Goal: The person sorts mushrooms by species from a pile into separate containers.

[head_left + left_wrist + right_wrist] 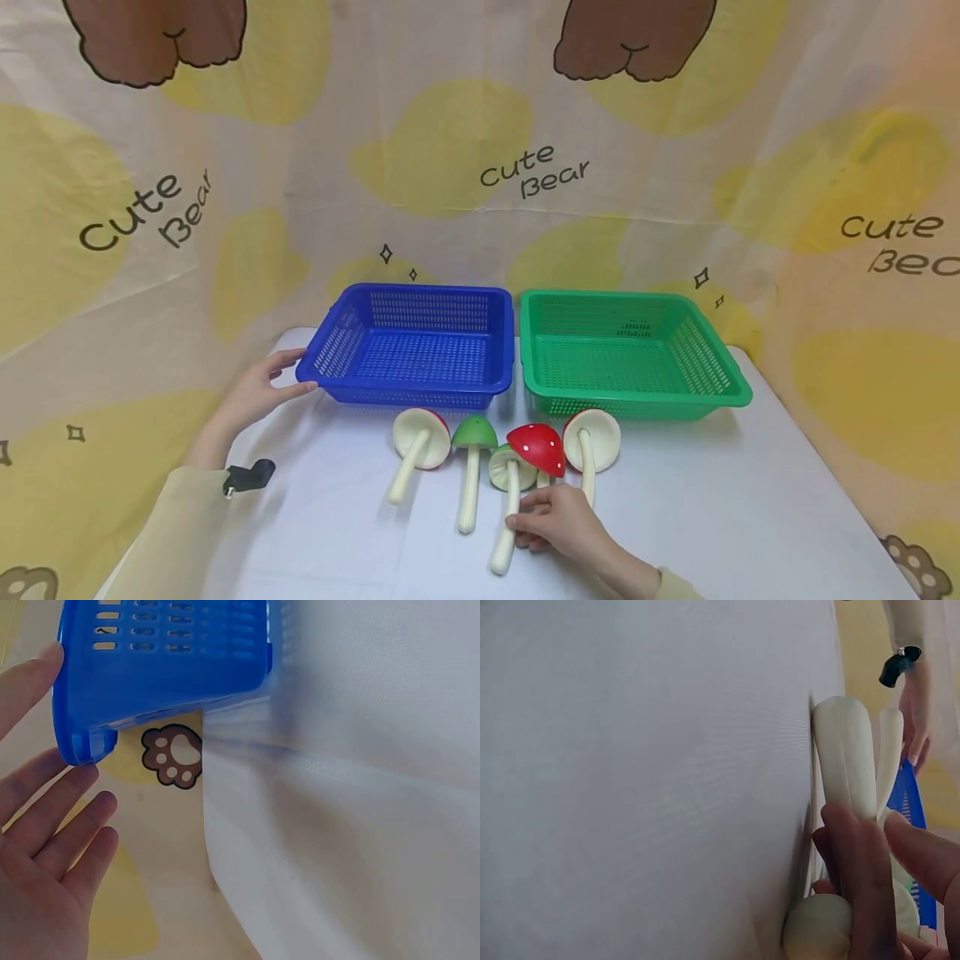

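My right hand (562, 525) pinches the pale stem of a toy mushroom (504, 546) with a green-edged cap; the same stem (844, 750) rises past the fingers in the right wrist view. Beside it lies a red, white-spotted mushroom (536, 446), its stem mostly hidden by the hand. A green-capped mushroom (472, 433) is just to the left. My left hand (255, 392) touches the left rim of the blue basket (420, 389), thumb near the front corner. In the left wrist view its extended fingers (82, 784) reach the rim's underside.
A green basket (637, 402) stands right of the blue one. Two more mushrooms with red edges, one at left (411, 462) and one at right (592, 437), lie in front of the baskets on the white tablecloth (337, 517). A printed curtain (450, 233) hangs behind.
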### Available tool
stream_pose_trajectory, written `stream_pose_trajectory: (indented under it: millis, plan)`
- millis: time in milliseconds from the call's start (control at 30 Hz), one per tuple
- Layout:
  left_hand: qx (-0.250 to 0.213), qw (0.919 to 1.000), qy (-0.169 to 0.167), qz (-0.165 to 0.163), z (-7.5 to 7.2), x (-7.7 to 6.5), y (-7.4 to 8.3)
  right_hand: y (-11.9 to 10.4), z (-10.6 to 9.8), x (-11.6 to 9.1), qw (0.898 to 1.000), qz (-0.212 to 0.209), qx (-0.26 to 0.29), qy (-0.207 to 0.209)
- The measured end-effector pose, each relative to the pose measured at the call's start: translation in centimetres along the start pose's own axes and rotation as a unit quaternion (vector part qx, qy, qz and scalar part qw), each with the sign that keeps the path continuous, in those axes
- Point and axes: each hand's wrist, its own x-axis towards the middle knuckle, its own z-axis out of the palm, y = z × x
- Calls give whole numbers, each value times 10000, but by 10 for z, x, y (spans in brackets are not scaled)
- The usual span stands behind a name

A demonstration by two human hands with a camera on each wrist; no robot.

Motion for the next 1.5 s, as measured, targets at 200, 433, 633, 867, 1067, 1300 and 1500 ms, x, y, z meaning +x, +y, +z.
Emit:
stream_pose_trajectory:
  millis: [200, 433, 633, 867, 1067, 1300, 1500]
  plan:
    - [-39, 9999, 18, 105, 0, 0, -1, -1, 2, 4, 9999, 133, -91, 44]
    - [16, 10000, 36, 38, 0, 0, -2, -5, 1, 3, 9999, 150, -73, 41]
    - [28, 9999, -51, -93, 0, -1, -1, -6, 1, 1, 9999, 56, -122, 59]
    - [51, 9997, -120, -224, -1, -2, -1, -12, -3, -3, 9997, 67, -224, -99]
    - [40, 9996, -127, -251, -1, -1, -1, -22, -7, -6, 9992, -18, -322, -223]
    - [31, 9994, -170, -310, -2, 0, 1, -33, -11, -10, 9990, 38, -283, -355]
    - [65, 9993, -157, -339, -2, -1, 0, -44, -17, -8, 9989, -12, -23, -465]
